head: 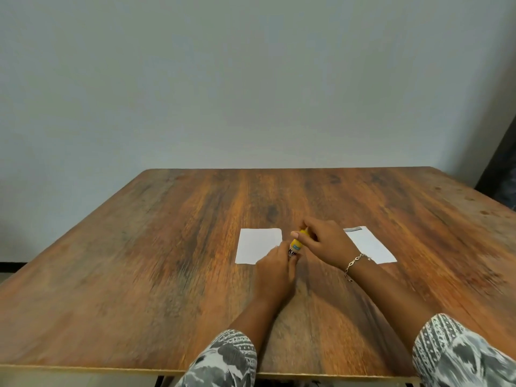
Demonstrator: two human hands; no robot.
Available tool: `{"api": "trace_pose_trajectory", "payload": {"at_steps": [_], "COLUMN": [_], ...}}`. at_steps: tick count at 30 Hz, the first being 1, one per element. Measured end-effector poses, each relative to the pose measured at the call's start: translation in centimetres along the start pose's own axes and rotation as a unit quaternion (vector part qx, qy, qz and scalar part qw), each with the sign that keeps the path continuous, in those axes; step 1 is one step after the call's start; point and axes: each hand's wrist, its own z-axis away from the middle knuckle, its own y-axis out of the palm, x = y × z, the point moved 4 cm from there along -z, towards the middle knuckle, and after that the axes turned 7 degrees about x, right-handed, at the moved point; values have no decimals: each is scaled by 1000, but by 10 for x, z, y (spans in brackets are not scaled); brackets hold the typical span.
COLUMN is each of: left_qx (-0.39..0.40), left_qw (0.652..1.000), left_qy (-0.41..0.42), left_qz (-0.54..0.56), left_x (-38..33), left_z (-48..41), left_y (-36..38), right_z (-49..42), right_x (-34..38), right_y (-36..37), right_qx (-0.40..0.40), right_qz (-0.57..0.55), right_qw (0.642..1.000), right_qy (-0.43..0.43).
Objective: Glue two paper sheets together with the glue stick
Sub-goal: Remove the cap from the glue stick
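Two small white paper sheets lie flat on the wooden table. The left sheet (257, 245) is just left of my hands; the right sheet (371, 245) is partly covered by my right wrist. Between them a yellow glue stick (296, 243) is held off the table by both hands. My left hand (275, 270) grips its lower end, where a printed label shows. My right hand (324, 240) pinches its yellow upper end with thumb and fingers. A bracelet circles my right wrist.
The wooden table (167, 261) stretches wide around the sheets, its near edge at the bottom of the view. A plain pale wall stands behind the far edge. Something dark (502, 174) stands off the table's far right corner.
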Motion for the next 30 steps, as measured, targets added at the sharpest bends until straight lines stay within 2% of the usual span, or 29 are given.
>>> {"api": "trace_pose_trajectory", "payload": {"at_steps": [7,14,21,25,30], "left_qx": [4,-12,-14,-22,-15], "left_qw": [999,999,997,998,997], "left_qy": [-17,-18,-23,1,-25], "left_qz": [36,39,70,53,65], "left_x": [8,9,10,8,12], "left_z": [-2,-2,-4,-4,-5], "left_y": [2,2,0,-2,0], "right_z": [-4,-11,-12,-17,-16], "right_x": [10,10,14,15,19], "right_y": [2,0,-2,-2,-1], "right_qx": [102,78,129,113,148], "right_qz": [69,117,84,125,134], "right_qw": [991,990,988,986,979], "right_qy": [-45,-10,-25,-2,-39]}}
